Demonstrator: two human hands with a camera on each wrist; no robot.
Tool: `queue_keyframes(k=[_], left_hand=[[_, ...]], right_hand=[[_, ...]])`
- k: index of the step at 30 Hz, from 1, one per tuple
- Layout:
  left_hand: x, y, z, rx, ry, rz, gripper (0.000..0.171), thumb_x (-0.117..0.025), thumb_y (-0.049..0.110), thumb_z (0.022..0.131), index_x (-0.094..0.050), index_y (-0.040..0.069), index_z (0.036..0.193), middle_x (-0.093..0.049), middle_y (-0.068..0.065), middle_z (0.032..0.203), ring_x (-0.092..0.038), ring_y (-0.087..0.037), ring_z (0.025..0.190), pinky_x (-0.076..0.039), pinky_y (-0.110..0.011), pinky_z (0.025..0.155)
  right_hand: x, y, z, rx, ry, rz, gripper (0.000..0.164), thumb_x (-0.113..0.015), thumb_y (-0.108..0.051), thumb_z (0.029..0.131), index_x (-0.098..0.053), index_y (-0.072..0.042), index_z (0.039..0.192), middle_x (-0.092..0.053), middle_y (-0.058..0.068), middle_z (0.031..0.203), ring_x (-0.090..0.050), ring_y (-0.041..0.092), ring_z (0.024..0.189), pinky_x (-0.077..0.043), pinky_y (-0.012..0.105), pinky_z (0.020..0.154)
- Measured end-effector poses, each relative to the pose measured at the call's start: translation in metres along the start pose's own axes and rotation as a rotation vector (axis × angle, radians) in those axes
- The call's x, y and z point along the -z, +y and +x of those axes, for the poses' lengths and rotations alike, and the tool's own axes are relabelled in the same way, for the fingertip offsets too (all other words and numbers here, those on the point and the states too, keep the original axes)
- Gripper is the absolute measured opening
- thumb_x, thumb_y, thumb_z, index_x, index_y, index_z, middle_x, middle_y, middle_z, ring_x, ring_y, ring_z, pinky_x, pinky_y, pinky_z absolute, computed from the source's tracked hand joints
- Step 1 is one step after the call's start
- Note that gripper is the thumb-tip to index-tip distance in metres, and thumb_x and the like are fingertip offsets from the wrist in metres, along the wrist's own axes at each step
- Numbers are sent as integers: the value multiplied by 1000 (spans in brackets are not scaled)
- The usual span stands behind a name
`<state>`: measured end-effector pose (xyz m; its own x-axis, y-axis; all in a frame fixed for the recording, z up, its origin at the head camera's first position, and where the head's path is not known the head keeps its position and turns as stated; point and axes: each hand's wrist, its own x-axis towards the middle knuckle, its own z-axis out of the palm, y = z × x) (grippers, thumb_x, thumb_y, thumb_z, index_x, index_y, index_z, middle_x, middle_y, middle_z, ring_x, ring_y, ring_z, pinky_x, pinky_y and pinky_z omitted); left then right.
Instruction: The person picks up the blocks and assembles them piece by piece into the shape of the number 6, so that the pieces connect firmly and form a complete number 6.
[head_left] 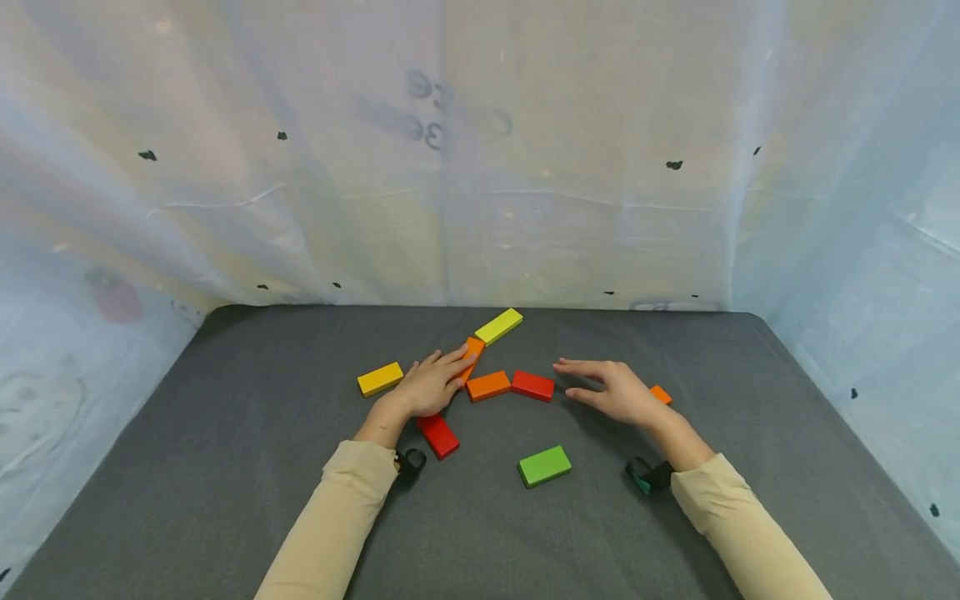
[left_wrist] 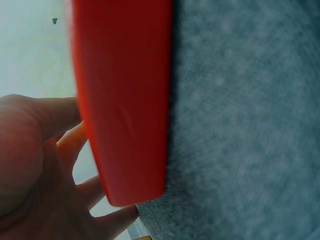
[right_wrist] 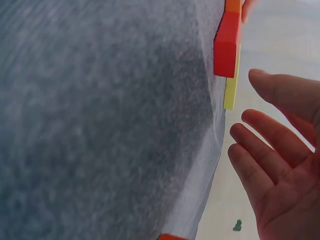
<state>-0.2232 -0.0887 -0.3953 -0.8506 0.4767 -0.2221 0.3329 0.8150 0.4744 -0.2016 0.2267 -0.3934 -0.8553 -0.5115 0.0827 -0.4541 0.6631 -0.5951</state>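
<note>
Pale sheeting (head_left: pixel 570 167) rises behind a dark grey cloth (head_left: pixel 217 475): tight spacing calls for care

Your left hand (head_left: pixel 429 385) is spread, its fingers fairly straight across a slanting orange block (head_left: pixel 476 344); how hard they press, you cannot tell from these views. Just beyond those fingertips, a lime-yellow block (head_left: pixel 498 327) points away from the orange one's far end. Just right of the thumb sits a flat orange block (head_left: pixel 488 386), with a red block (head_left: pixel 533 386) end to end beside it.

Your right hand (head_left: pixel 617 393) is spread too, thumb apart and nothing held, its tips just beside that red end. Behind its wrist, an orange piece (head_left: pixel 661 394) is partly hidden.

Pressing unevenly on the left could well swivel the slanting block into its neighbours, since their ends lie so close. A low leftward sweep of your right thumb might shove the red end out of line. Under your left palm's near edge, a second red brick (head_left: pixel 438 436) is partly covered, so dragging the wrist or its strap (head_left: pixel 411 460) back could knock it. An amber block (head_left: pixel 380 379), just outside the little finger, risks a sideways bump. Nearer you, between the forearms, the green block (head_left: pixel 544 467) seems safest.
</note>
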Motion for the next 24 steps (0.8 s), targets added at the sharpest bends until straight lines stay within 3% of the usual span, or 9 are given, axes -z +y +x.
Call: queue_keyframes(k=[24], left_hand=[[0, 0, 0, -6, 4, -6, 50, -42, 21, 104, -29, 19, 153, -17, -4, 161, -11, -41, 146, -8, -65, 114]], right_hand=[[6, 18, -24, -2, 54, -39, 42, -65, -21, 92, -60, -5, 131, -50, 18, 141, -46, 36, 131, -41, 57, 101]])
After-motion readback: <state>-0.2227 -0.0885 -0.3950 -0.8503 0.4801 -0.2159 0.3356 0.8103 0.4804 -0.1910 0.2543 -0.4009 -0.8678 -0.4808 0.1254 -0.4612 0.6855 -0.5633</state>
